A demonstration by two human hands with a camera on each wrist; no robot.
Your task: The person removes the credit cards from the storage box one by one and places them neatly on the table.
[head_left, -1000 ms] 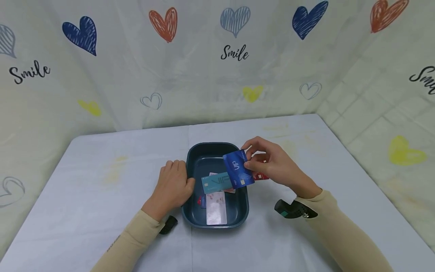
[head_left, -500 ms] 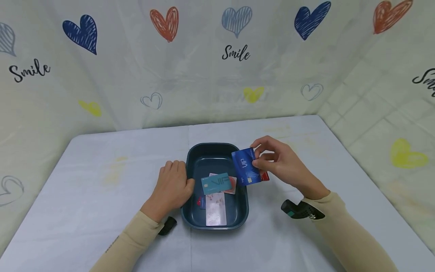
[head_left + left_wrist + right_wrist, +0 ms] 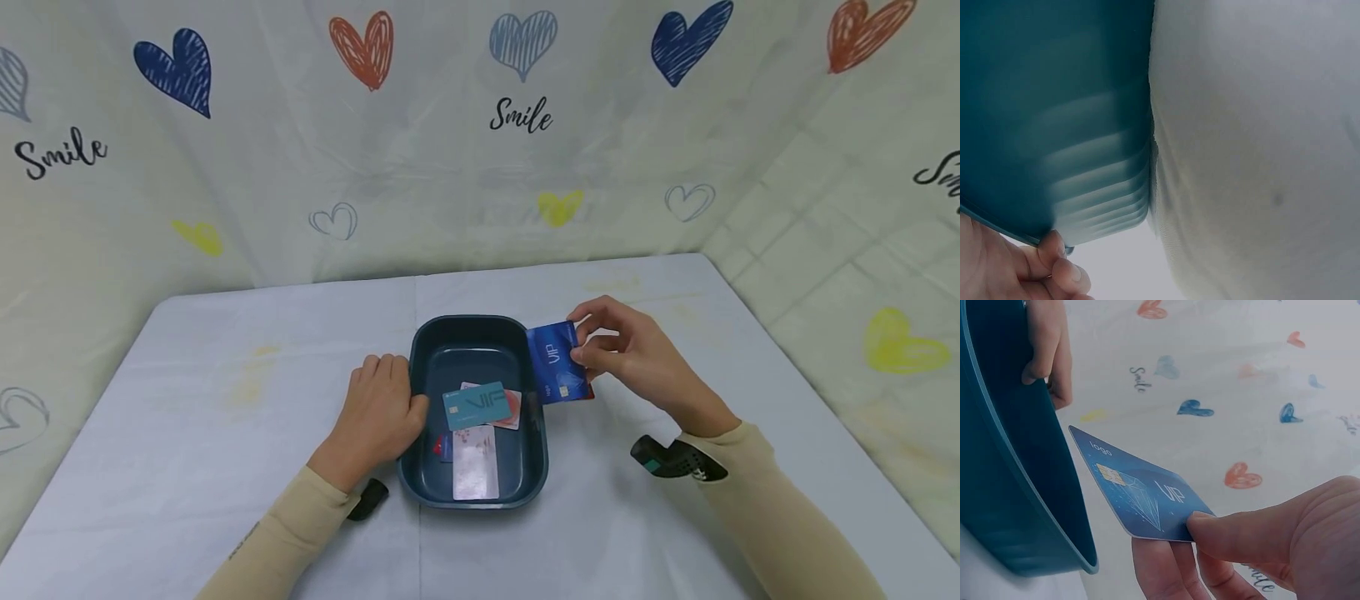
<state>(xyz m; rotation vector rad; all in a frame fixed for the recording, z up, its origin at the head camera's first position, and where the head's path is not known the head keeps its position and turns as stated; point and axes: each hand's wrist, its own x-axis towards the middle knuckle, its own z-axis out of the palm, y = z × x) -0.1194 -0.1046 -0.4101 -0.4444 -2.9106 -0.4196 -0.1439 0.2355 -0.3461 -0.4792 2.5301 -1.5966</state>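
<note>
My right hand [image 3: 628,354] pinches a blue VIP card [image 3: 557,360] between thumb and fingers, just beyond the right rim of a dark teal tray [image 3: 538,450]. In the right wrist view the card [image 3: 1141,494] shows a gold chip and a diamond drawing, the thumb on its face and fingers beneath. A corner of a red card [image 3: 590,392] shows from under the blue one. My left hand [image 3: 381,408] grips the tray's left rim, its fingers curled over the edge; the left wrist view shows fingertips [image 3: 1054,250] at that rim.
Inside the tray lie a teal VIP card [image 3: 477,405], a white and red card [image 3: 512,410] partly under it, a pale card [image 3: 476,467] and a small blue and red card [image 3: 444,447] mostly covered. A white cloth covers the table [image 3: 247,375]; a heart-patterned curtain [image 3: 442,167] hangs behind.
My right hand has carried the blue card rightward, from over the tray to outside its right rim. More of the white and red card now shows. My left hand stays on the rim.
</note>
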